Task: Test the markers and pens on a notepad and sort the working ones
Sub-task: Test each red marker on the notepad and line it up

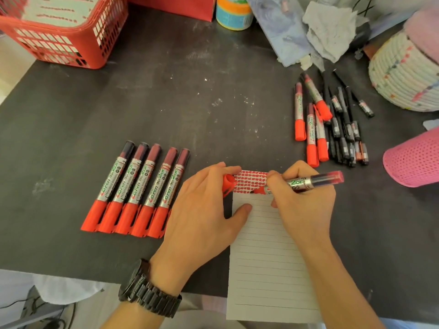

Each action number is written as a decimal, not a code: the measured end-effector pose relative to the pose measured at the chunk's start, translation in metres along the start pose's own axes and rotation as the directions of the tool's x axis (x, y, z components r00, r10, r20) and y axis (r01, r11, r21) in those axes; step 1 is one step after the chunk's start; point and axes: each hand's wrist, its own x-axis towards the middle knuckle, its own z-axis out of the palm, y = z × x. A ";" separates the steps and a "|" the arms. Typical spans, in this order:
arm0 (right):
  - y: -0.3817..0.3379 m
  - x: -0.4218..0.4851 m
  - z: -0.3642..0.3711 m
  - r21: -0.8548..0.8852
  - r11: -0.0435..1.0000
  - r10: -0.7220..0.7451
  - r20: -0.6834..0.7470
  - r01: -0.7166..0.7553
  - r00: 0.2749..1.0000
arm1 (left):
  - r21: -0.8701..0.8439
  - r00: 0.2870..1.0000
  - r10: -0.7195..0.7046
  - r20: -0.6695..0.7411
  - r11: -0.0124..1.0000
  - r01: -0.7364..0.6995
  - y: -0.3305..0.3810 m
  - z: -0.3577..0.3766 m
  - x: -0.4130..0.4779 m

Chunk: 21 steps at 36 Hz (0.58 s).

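red basket (64, 41) at 11 o'clock on the dark surface (190, 103). row of five capped markers (133, 188) at 9 o'clock of the notepad (266, 257), side by side, red caps toward 7 o'clock.

left hand (202, 210): wristwatch (149, 288) on the wrist. thumb pressed on the notepad's left edge. fingers curled over a loose red cap (229, 184) at the pad's top-left corner. grip narrow, holding the cap.

notepad at 6 o'clock, lined, near end overhanging the surface edge. block of red test marks (251, 181) across its top.

right hand (304, 200): grip closed round the uncapped marker (306, 181), held like a pen. tip sticks out at 9 o'clock of the grip and touches the paper at the block's lower edge. barrel leaves the grip toward 3 o'clock.

loose pile of markers and pens (330, 122) at 2 o'clock, well apart from the row. pink mesh holder (413, 160) at 3 o'clock.
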 end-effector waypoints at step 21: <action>0.000 0.002 -0.001 -0.030 1.000 -0.009 -0.014 0.008 1.000 | -0.009 0.999 0.002 0.032 1.000 -0.002 0.000 0.001 0.001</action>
